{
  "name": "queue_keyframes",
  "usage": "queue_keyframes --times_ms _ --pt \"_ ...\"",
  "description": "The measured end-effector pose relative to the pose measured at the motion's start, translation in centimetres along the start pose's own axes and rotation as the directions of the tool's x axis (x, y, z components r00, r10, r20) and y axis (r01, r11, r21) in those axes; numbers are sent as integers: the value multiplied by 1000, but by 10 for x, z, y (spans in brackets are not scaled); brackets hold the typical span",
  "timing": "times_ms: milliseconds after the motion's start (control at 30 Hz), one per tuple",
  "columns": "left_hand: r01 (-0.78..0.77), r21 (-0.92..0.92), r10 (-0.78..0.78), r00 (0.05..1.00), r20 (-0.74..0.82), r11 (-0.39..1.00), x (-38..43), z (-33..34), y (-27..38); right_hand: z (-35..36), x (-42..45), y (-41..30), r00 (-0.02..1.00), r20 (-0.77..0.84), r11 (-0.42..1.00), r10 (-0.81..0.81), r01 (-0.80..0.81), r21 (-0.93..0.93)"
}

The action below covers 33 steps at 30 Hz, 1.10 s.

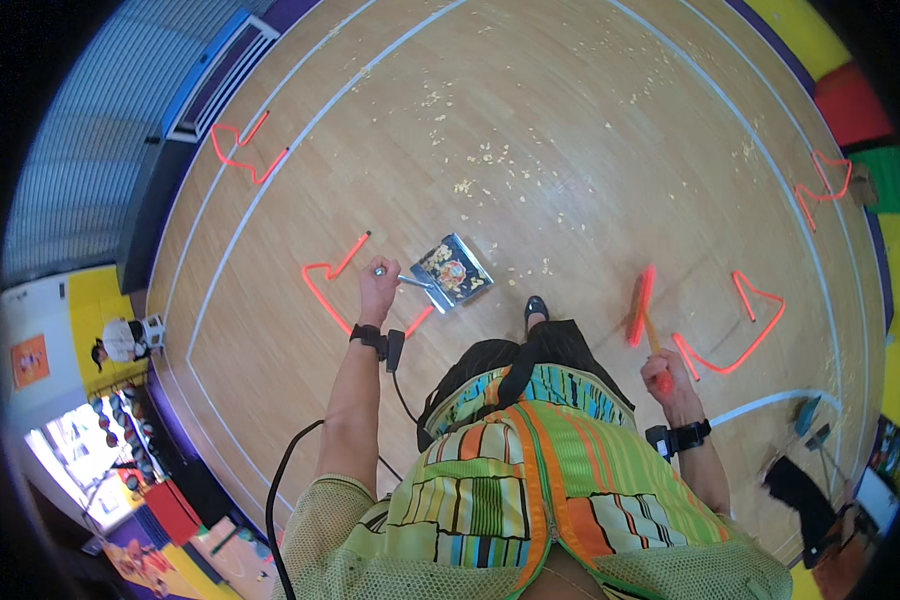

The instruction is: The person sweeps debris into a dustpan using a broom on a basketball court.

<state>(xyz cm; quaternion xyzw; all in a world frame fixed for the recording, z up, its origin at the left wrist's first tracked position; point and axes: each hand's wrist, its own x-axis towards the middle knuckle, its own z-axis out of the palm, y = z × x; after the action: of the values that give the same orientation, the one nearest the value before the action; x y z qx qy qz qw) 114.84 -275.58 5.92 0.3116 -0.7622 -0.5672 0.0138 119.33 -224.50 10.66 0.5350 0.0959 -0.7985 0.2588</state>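
My left hand (379,279) is closed around the metal handle of a long-handled dustpan (457,274), which lies just right of it and holds pale flakes. My right hand (664,373) grips the handle of a broom (643,306) with red-orange bristles, held out to the right. Pale flakes (495,161) are scattered over the wood floor ahead, some close to the dustpan's right side. Between dustpan and broom one of my black shoes (537,308) shows.
Orange hurdle frames (318,289) stand by my left arm, at the far left (232,161), at right (757,352) and far right (825,196). A person (124,341) sits at the left wall. Another person (799,487) is at lower right. A cable hangs by my left arm.
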Motion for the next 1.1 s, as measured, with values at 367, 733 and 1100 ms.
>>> queue_keyframes --times_ms 367,733,1100 --pt "-293 252 190 912 365 922 87 53 25 68 1 40 857 375 873 353 -446 196" --pt "-275 210 126 838 532 938 228 10 50 61 -35 97 982 -170 993 -82 95 73" --pt "-571 48 388 615 687 820 263 10 29 175 86 208 951 -25 942 308 -301 149"
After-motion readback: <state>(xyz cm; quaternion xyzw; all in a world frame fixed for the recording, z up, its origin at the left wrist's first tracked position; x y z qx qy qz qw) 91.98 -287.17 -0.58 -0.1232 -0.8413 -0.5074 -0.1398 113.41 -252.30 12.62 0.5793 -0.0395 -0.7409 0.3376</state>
